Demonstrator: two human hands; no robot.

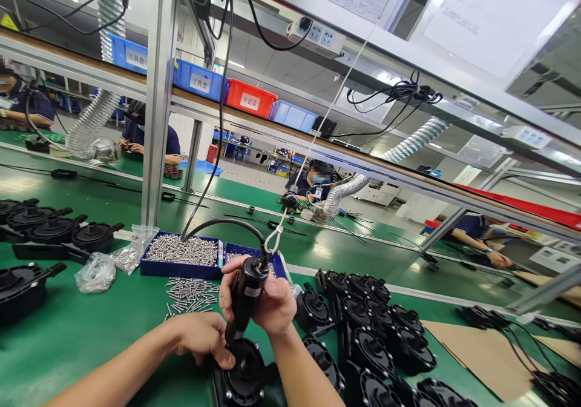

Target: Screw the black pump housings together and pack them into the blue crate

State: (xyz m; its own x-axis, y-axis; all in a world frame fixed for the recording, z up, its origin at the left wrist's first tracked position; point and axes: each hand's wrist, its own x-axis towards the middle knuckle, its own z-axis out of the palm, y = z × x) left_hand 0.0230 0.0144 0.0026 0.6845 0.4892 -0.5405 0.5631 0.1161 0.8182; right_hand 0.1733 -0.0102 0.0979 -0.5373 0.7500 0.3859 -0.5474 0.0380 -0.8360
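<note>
A black power screwdriver (247, 298) hangs from a cord and hook, its lower end over a round black housing (245, 373) at the bottom centre. My right hand (275, 301) is wrapped around the screwdriver's upper body. My left hand (204, 337) rests at the housing's upper left edge, thumb and fingers closed near the tool's tip; what they hold, if anything, is hidden. Silver screws sit in the housing's rim. Behind my hands, a blue tray (181, 255) is full of screws, with a loose pile of screws (190, 296) in front of it.
Several black housings (372, 349) stand in rows at the right, others (54, 225) at the left. Plastic bags (96, 272) lie left of the tray. Cardboard (481, 358) lies at the right. A metal post (157, 104) rises behind the tray. People sit across the bench.
</note>
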